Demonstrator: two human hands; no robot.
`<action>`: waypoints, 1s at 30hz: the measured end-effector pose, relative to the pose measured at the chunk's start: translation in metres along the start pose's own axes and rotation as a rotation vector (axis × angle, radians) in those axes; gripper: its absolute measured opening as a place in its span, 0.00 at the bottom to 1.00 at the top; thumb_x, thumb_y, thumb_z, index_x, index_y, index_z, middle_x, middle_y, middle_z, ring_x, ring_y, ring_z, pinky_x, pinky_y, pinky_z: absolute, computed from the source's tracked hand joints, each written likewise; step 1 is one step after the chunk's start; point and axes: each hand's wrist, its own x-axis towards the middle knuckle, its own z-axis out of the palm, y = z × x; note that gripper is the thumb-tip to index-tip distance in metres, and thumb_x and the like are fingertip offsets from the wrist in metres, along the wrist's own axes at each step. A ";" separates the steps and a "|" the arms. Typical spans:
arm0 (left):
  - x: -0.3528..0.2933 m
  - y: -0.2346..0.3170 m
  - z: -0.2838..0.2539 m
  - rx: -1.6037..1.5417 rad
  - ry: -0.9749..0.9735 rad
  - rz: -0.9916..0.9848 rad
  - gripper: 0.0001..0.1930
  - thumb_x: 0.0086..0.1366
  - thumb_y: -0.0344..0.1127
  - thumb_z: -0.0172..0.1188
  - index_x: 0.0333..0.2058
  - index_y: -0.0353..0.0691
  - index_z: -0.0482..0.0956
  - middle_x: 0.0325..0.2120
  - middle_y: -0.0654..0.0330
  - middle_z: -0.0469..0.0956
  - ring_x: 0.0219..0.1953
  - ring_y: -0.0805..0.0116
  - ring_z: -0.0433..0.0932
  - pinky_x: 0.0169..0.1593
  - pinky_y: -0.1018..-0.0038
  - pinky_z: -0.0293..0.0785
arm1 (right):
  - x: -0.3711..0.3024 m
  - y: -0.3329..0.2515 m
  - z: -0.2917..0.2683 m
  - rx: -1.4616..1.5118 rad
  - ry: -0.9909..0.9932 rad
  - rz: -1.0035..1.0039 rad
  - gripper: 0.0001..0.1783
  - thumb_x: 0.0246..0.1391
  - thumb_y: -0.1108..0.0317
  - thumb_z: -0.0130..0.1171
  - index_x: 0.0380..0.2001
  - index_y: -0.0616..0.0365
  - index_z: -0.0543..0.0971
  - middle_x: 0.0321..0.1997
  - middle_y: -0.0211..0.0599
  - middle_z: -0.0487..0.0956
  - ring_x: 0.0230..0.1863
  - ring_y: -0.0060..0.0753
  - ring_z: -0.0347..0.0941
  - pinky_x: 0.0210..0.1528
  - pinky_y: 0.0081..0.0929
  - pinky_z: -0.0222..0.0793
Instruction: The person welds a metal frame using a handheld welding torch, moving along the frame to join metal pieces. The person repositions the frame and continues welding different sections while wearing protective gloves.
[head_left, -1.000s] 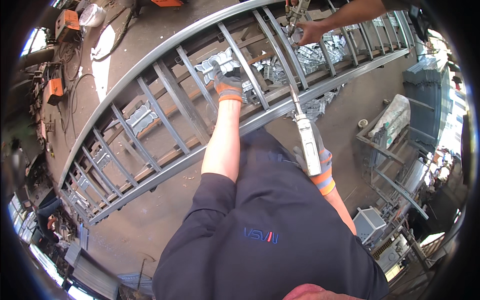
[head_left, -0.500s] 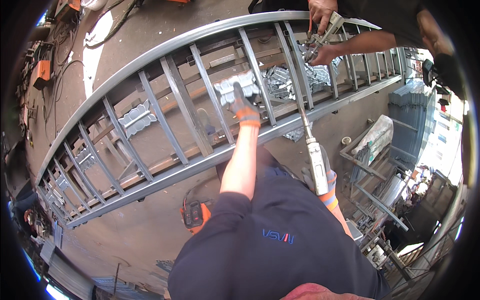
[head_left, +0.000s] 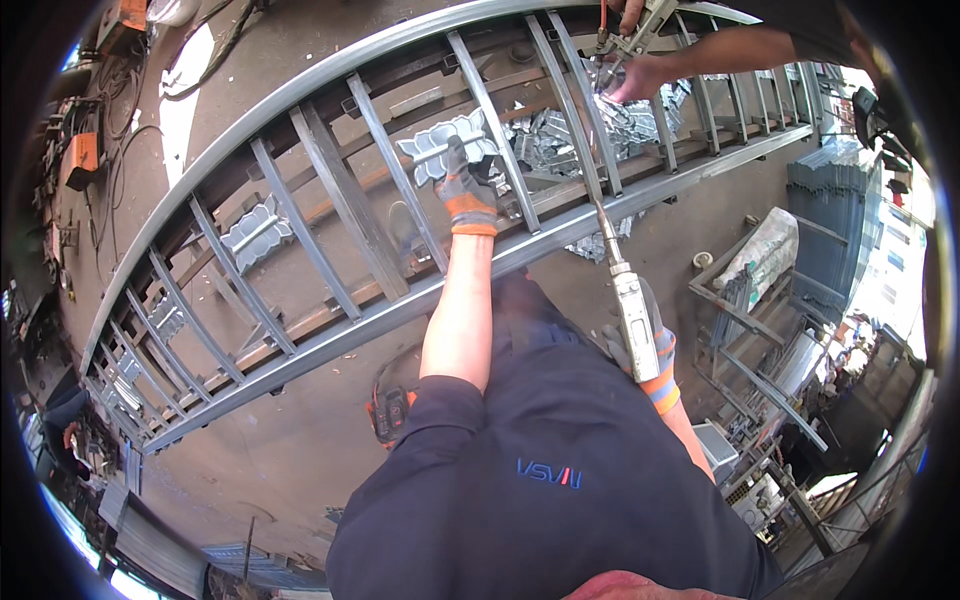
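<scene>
My left hand (head_left: 466,192), in a grey and orange glove, reaches through the metal frame (head_left: 300,352) and grips the near edge of a silvery leaf-shaped metal ornament (head_left: 428,150), one finger stretched over its middle. The ornament sits between two crossbars. Part of the grip is hidden by the glove. My right hand (head_left: 655,365), gloved too, is wrapped round a hand-held welding gun (head_left: 632,320). Its long thin nozzle points away from me, its tip in line with the frame's near rail and a crossbar.
A co-worker's hand (head_left: 638,80) and another welding gun (head_left: 640,35) are over the frame at upper right. Loose ornaments (head_left: 548,140) are heaped beneath the bars; another ornament (head_left: 256,235) sits farther left. An orange-black device (head_left: 388,412) lies by my left elbow. Stacked metal sheets (head_left: 828,225) stand right.
The view has shifted a little. My left hand looks sharper and stays at the ornament. The right hand still holds the welding gun, its nozzle now nearer the near rail.
</scene>
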 end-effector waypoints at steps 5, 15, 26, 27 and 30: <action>0.008 -0.005 0.001 -0.064 -0.066 0.020 0.12 0.66 0.35 0.76 0.46 0.41 0.86 0.40 0.59 0.87 0.38 0.63 0.88 0.39 0.66 0.90 | 0.000 0.004 -0.008 0.125 0.037 0.052 0.40 0.52 0.80 0.70 0.70 0.59 0.71 0.46 0.39 0.88 0.39 0.29 0.85 0.42 0.27 0.81; 0.003 -0.014 0.002 0.010 0.112 0.023 0.14 0.66 0.36 0.76 0.48 0.39 0.86 0.42 0.56 0.88 0.40 0.58 0.89 0.41 0.64 0.92 | 0.006 0.001 -0.015 0.185 0.041 0.077 0.42 0.51 0.81 0.71 0.71 0.59 0.70 0.46 0.40 0.88 0.38 0.33 0.86 0.42 0.28 0.81; 0.027 0.001 0.012 -0.123 -0.033 0.059 0.12 0.67 0.35 0.75 0.46 0.39 0.86 0.41 0.57 0.87 0.39 0.60 0.88 0.44 0.62 0.91 | 0.010 -0.001 0.000 0.093 0.027 0.027 0.40 0.52 0.79 0.72 0.69 0.58 0.72 0.46 0.40 0.88 0.40 0.35 0.87 0.42 0.29 0.81; 0.033 0.003 0.016 -0.057 -0.062 0.111 0.14 0.67 0.35 0.75 0.47 0.37 0.86 0.42 0.56 0.87 0.40 0.59 0.88 0.45 0.60 0.90 | 0.011 -0.002 0.001 0.097 0.029 0.014 0.41 0.52 0.78 0.72 0.70 0.58 0.71 0.46 0.40 0.88 0.40 0.35 0.87 0.42 0.29 0.81; 0.041 0.000 0.022 -0.055 -0.114 0.175 0.15 0.66 0.37 0.76 0.48 0.37 0.85 0.41 0.57 0.87 0.40 0.59 0.88 0.43 0.64 0.90 | 0.015 -0.007 0.000 0.096 0.038 0.031 0.42 0.52 0.78 0.73 0.71 0.58 0.70 0.46 0.39 0.88 0.39 0.35 0.87 0.43 0.29 0.81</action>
